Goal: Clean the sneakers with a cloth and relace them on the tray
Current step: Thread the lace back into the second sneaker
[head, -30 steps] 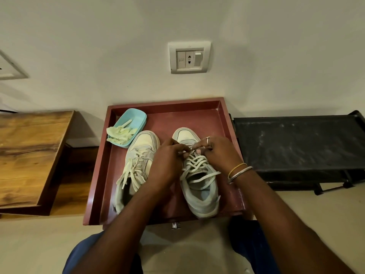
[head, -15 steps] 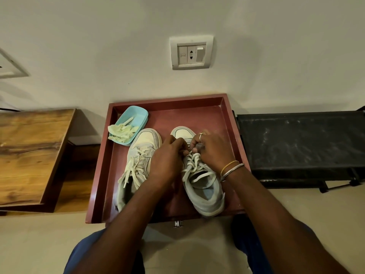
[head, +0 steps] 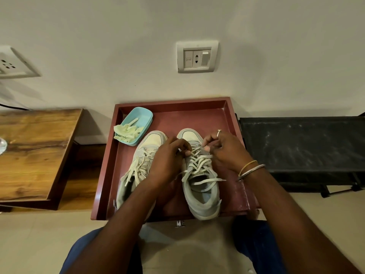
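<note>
Glossy wooden table [head: 35, 147], cloth sneakers [head: 199, 186]

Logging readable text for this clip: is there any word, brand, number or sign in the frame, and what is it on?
On the tongue label of the pale grey sneaker at the right of the red tray: a short printed word, too blurred to read.
On the left rocker of the white wall switch plate: a tiny mark, too small to read.
Nothing else shows lettering.
</note>
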